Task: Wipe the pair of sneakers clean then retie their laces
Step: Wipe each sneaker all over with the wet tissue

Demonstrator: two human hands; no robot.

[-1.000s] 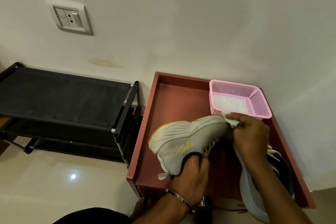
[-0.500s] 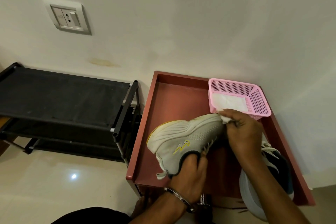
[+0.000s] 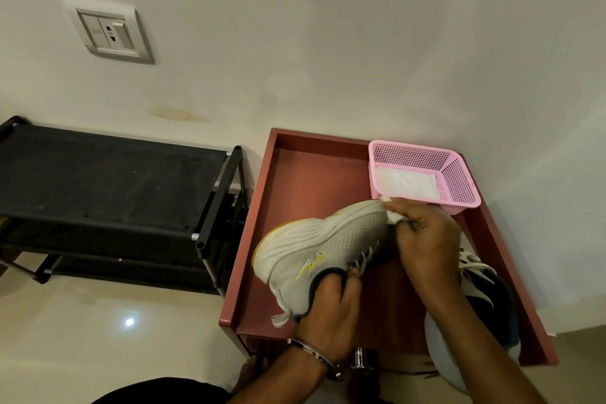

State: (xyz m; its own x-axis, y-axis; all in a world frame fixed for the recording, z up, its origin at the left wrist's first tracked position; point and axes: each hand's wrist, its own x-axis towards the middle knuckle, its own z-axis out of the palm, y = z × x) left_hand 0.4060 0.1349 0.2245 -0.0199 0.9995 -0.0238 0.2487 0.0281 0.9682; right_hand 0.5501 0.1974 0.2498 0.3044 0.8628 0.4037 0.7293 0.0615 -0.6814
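Observation:
A grey sneaker [image 3: 314, 246] with a yellow zigzag logo is held on its side above the reddish-brown table top [image 3: 311, 184]. My left hand [image 3: 331, 315] grips it at the collar, fingers curled inside the opening. My right hand [image 3: 423, 239] pinches a small white wipe [image 3: 392, 215] against the sneaker's toe end. The second sneaker [image 3: 485, 292], dark inside with white laces, lies at the table's right side, mostly hidden behind my right forearm.
A pink mesh basket [image 3: 459, 180] holding white wipes stands at the table's back right corner by the wall. A black shoe rack [image 3: 108, 193] stands to the left of the table. A wall socket [image 3: 108, 33] is up on the left.
My right hand with the wipe has slid slightly up and left along the sneaker's toe end. My left hand keeps its grip on the collar.

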